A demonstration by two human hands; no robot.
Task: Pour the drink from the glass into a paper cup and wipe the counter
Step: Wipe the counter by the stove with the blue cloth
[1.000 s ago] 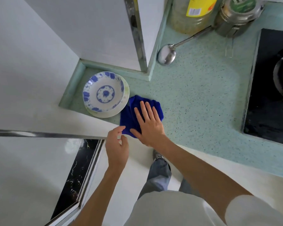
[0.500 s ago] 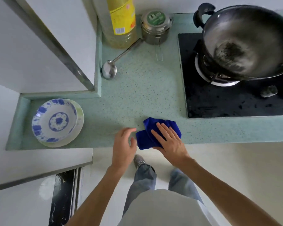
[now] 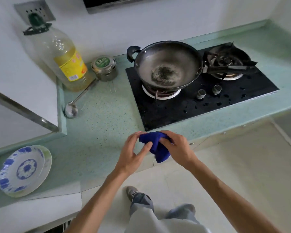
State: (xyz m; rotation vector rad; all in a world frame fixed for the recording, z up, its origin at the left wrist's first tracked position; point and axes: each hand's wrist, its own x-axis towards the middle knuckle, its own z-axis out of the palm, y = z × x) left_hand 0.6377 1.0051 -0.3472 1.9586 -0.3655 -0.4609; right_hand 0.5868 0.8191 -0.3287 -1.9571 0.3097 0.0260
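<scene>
The crumpled deep-blue wiping cloth [image 3: 155, 145] is bunched between both hands over the front edge of the speckled pale-green counter [image 3: 97, 132], with one corner hanging down. The left hand [image 3: 133, 154] pinches its left end, and the right hand [image 3: 179, 147] curls round the other. Beyond the left hand, the yellow label on the clear plastic oil bottle [image 3: 64, 61] and the green lid of the round steel tin [image 3: 105, 68] carry print too blurred to read. Bare countertop stretches left of the hands to the blue-and-white patterned plates [image 3: 22, 170].

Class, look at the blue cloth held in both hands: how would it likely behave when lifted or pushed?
Probably floppy: the blue cloth bunches between the left hand and right hand, one corner drooping below. Likely light, since fingers alone seem to carry it. Pushed on the counter, it would probably crumple rather than roll.
</scene>
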